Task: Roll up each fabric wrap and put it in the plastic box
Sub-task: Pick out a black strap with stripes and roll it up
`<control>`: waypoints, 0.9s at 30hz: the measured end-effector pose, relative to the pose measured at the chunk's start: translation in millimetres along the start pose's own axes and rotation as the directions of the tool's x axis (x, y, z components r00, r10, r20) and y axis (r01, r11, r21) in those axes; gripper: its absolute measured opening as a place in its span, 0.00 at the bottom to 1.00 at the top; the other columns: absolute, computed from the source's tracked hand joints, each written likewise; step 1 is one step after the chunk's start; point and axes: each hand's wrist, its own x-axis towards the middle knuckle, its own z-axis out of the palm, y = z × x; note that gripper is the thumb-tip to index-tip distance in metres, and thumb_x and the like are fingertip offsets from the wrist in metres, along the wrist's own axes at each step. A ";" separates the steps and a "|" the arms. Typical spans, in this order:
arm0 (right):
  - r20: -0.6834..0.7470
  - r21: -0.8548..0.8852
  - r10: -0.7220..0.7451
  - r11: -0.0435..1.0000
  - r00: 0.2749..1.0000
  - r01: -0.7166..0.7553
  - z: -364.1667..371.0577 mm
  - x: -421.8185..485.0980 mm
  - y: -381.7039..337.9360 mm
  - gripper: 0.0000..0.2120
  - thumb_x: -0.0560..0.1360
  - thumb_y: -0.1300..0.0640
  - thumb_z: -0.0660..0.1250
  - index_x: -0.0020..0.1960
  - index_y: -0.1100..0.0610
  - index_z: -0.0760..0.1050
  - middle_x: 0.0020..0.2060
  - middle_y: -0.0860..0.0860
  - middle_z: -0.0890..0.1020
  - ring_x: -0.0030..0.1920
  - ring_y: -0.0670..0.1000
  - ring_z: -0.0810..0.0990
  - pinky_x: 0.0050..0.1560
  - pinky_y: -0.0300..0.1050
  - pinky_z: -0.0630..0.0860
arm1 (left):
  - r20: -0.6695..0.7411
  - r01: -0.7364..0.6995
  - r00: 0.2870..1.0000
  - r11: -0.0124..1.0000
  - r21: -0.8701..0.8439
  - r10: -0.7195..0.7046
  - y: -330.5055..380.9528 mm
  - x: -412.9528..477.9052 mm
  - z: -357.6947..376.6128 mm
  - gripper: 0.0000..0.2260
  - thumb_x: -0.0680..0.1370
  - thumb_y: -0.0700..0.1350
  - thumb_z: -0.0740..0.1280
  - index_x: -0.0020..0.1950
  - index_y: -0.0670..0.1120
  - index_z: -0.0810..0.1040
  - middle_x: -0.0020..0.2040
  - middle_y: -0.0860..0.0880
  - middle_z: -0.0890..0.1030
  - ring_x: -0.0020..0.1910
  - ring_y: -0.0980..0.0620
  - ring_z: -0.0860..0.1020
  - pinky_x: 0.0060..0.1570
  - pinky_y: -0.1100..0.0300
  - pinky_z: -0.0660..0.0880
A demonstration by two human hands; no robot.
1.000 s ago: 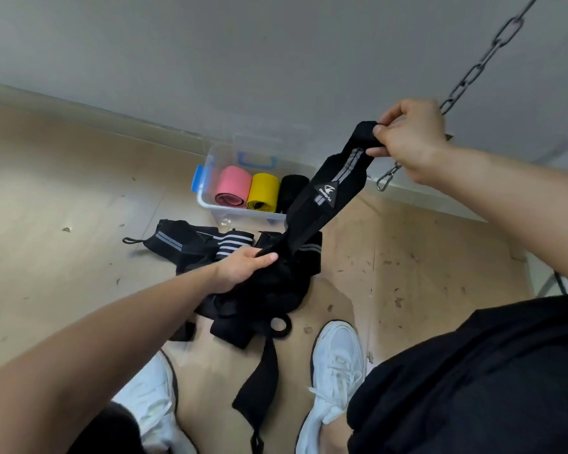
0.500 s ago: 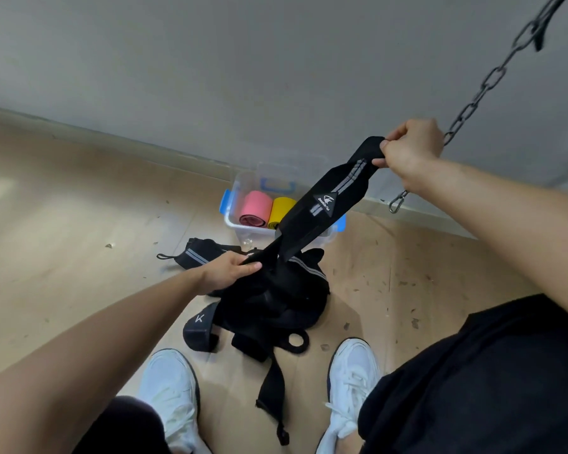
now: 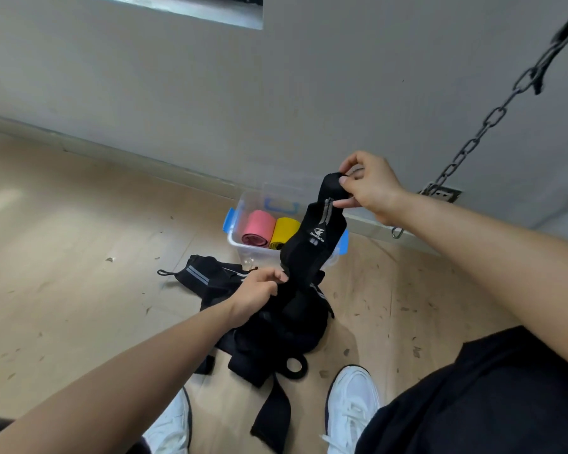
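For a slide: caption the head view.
Left hand and right hand hold black wrap over the pile; rolls in the box.

Light: soft, even, medium-bright; we find no hard glare. Pale sheen on floor (image 3: 4, 204) at far left. Faint diffuse shadow on floor right of wrap pile (image 3: 276, 335); blacks there crushed, and we barely read folds. Focus: centre sharp, logo on black wrap (image 3: 312, 253) distinct. Chain (image 3: 492, 119) softens toward upper right corner. Distortion: wide-angle; skirting board (image 3: 145, 158) bows, forearms (image 3: 112, 381) stretch at lower edges. Bright strip (image 3: 191, 8) at top edge, slightly washed.
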 end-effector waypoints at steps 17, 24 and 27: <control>0.514 -0.624 -0.118 0.628 0.850 0.465 22.3 -31.6 28.5 0.22 0.67 0.49 0.81 0.58 0.53 0.82 0.50 0.50 0.82 0.51 0.50 0.79 0.51 0.46 0.75 | -0.023 -0.172 0.984 0.901 -0.398 0.177 40.0 5.2 23.7 0.04 0.79 0.40 0.72 0.52 0.40 0.82 0.45 0.44 0.85 0.43 0.50 0.84 0.49 0.58 0.80; 0.426 -0.608 -0.083 0.711 0.901 0.353 3.1 -15.8 35.3 0.09 0.71 0.58 0.79 0.37 0.53 0.79 0.31 0.45 0.79 0.37 0.49 0.79 0.41 0.40 0.71 | 0.076 -0.024 0.996 0.967 -0.255 0.044 4.1 4.3 -18.6 0.03 0.80 0.38 0.71 0.47 0.41 0.80 0.42 0.40 0.83 0.42 0.46 0.81 0.50 0.54 0.78; 0.454 -0.546 -0.067 0.767 0.888 0.337 -1.6 -18.3 33.1 0.08 0.71 0.57 0.79 0.39 0.55 0.80 0.32 0.46 0.80 0.36 0.46 0.79 0.41 0.42 0.72 | 0.055 0.028 0.998 0.963 -0.269 -0.014 -14.6 -0.9 -29.3 0.03 0.79 0.39 0.72 0.45 0.42 0.81 0.44 0.40 0.84 0.46 0.44 0.81 0.53 0.55 0.79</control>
